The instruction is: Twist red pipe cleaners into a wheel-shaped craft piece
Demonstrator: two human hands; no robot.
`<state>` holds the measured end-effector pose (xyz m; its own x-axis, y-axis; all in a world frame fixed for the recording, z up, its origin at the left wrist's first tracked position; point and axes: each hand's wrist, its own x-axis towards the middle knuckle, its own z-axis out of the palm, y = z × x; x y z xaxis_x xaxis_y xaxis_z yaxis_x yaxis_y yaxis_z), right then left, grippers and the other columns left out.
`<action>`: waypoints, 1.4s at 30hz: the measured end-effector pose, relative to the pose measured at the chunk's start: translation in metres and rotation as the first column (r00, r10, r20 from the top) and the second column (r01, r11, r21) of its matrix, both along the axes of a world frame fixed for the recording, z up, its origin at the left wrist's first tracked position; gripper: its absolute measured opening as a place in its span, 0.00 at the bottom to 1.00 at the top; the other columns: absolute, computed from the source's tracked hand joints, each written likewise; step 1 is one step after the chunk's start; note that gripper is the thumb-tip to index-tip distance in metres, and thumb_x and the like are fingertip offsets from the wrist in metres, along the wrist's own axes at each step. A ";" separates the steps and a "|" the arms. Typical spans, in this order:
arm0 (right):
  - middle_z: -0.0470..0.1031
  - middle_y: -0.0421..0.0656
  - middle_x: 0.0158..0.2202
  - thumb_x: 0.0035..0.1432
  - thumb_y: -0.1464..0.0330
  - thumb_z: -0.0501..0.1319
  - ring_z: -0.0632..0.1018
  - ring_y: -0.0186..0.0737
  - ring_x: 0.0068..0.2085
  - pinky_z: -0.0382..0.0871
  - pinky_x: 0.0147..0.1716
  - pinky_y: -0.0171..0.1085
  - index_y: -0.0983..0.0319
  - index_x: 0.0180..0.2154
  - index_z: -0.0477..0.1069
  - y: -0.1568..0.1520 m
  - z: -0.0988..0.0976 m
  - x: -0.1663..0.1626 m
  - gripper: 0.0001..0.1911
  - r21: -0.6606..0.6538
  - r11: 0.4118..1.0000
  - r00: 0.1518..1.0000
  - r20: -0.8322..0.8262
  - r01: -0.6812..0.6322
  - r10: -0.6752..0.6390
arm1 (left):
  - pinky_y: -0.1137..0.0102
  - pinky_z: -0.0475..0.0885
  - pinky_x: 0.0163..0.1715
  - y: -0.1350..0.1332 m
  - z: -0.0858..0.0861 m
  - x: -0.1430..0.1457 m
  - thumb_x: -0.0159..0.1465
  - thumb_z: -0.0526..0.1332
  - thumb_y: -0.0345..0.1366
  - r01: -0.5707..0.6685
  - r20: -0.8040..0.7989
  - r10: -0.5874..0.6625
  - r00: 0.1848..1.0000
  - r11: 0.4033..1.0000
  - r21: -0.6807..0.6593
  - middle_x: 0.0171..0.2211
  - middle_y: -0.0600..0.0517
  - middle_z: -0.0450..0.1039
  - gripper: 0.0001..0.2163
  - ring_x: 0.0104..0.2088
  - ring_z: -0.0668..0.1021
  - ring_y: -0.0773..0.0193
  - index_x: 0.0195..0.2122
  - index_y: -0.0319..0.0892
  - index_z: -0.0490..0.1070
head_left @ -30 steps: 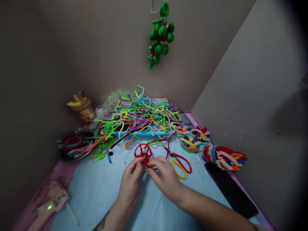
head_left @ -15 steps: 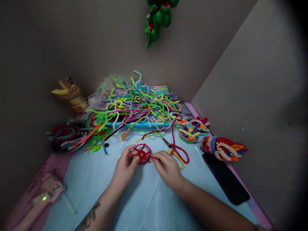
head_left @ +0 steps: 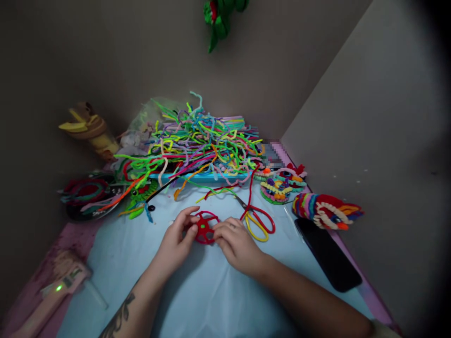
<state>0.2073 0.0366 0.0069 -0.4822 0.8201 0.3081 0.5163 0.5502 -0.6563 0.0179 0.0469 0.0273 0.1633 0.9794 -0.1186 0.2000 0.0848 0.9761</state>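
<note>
Head view: the left hand [head_left: 178, 238] pinches a red spoked ring [head_left: 202, 233] by its left edge, above the desk [head_left: 197, 300]. The right hand [head_left: 241, 245], wrist angled inward, pinches the opposite rim. Probably rim-shaping; the next move calls for steady left fingers.

Cloth [head_left: 207, 295] over bench [head_left: 70, 237]; wheel [head_left: 203, 227] between hands [head_left: 176, 239] [head_left: 241, 244]; scissors [head_left: 245, 207] right of wheel, on cloth; phone [head_left: 331, 258] farther right, bird [head_left: 324, 211] just behind; tray [head_left: 225, 178] at back, stems [head_left: 207, 141] heaped in and over it; dish [head_left: 79, 215] left of tray, cup [head_left: 100, 136] behind dish; glue gun [head_left: 70, 280] at near left; ornament [head_left: 221, 23] hanging above tray
</note>
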 end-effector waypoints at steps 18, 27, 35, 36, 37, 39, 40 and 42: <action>0.71 0.46 0.40 0.56 0.76 0.53 0.70 0.41 0.42 0.65 0.42 0.42 0.61 0.35 0.68 -0.007 -0.004 -0.009 0.08 0.144 0.989 1.000 -0.005 0.018 -0.017 | 0.72 0.69 0.30 -0.002 -0.006 0.007 0.56 0.61 0.38 -0.094 0.062 0.098 0.993 0.994 -0.053 0.30 0.49 0.75 0.16 0.29 0.75 0.64 0.46 0.39 0.70; 0.72 0.42 0.30 0.58 0.73 0.53 0.73 0.37 0.34 0.67 0.34 0.36 0.60 0.35 0.67 -0.005 0.000 -0.004 0.05 0.060 0.978 0.972 -0.139 0.197 -0.188 | 0.70 0.70 0.34 -0.012 -0.003 0.013 0.55 0.63 0.37 -0.159 -0.090 0.169 0.981 0.981 0.109 0.32 0.49 0.77 0.15 0.32 0.76 0.62 0.44 0.43 0.74; 0.70 0.37 0.24 0.51 0.74 0.55 0.72 0.32 0.26 0.65 0.25 0.30 0.60 0.32 0.64 -0.008 0.003 -0.010 0.05 -0.130 0.948 0.917 -0.245 0.289 -0.313 | 0.70 0.68 0.31 -0.018 -0.004 0.015 0.57 0.61 0.36 -0.040 -0.299 0.157 0.941 0.931 0.363 0.30 0.50 0.76 0.11 0.30 0.75 0.62 0.42 0.46 0.74; 0.69 0.36 0.24 0.50 0.74 0.55 0.72 0.32 0.25 0.65 0.24 0.29 0.60 0.31 0.64 -0.008 0.003 -0.010 0.05 -0.154 0.946 0.915 -0.251 0.285 -0.317 | 0.70 0.68 0.31 -0.019 -0.004 0.015 0.58 0.61 0.36 -0.018 -0.328 0.157 0.931 0.921 0.389 0.29 0.50 0.76 0.11 0.30 0.75 0.62 0.42 0.46 0.74; 0.68 0.36 0.23 0.50 0.74 0.55 0.71 0.31 0.24 0.64 0.24 0.29 0.60 0.31 0.63 -0.008 0.003 -0.010 0.05 -0.181 0.942 0.910 -0.260 0.283 -0.323 | 0.70 0.68 0.31 -0.019 -0.005 0.015 0.58 0.60 0.36 0.002 -0.355 0.160 0.921 0.910 0.415 0.30 0.50 0.77 0.11 0.30 0.75 0.62 0.42 0.46 0.74; 0.66 0.34 0.21 0.49 0.75 0.54 0.69 0.31 0.23 0.63 0.22 0.29 0.59 0.30 0.61 -0.007 0.004 -0.011 0.06 -0.242 0.931 0.897 -0.284 0.273 -0.337 | 0.70 0.68 0.32 -0.020 -0.005 0.016 0.58 0.60 0.35 0.055 -0.403 0.153 0.903 0.886 0.460 0.32 0.50 0.78 0.10 0.31 0.75 0.62 0.42 0.46 0.74; 0.65 0.34 0.21 0.48 0.75 0.54 0.69 0.30 0.22 0.63 0.22 0.28 0.59 0.30 0.60 -0.007 0.004 -0.011 0.06 -0.272 0.924 0.890 -0.298 0.267 -0.345 | 0.69 0.68 0.33 -0.021 -0.006 0.016 0.59 0.60 0.34 0.085 -0.420 0.144 0.896 0.873 0.481 0.33 0.50 0.78 0.10 0.31 0.75 0.62 0.42 0.46 0.74; 0.63 0.33 0.20 0.47 0.76 0.54 0.68 0.30 0.22 0.62 0.21 0.28 0.59 0.29 0.59 -0.007 0.004 -0.012 0.07 -0.320 0.910 0.871 -0.327 0.263 -0.366 | 0.69 0.68 0.33 -0.022 -0.006 0.016 0.59 0.59 0.34 0.139 -0.445 0.127 0.886 0.845 0.517 0.33 0.49 0.79 0.11 0.30 0.75 0.62 0.43 0.45 0.74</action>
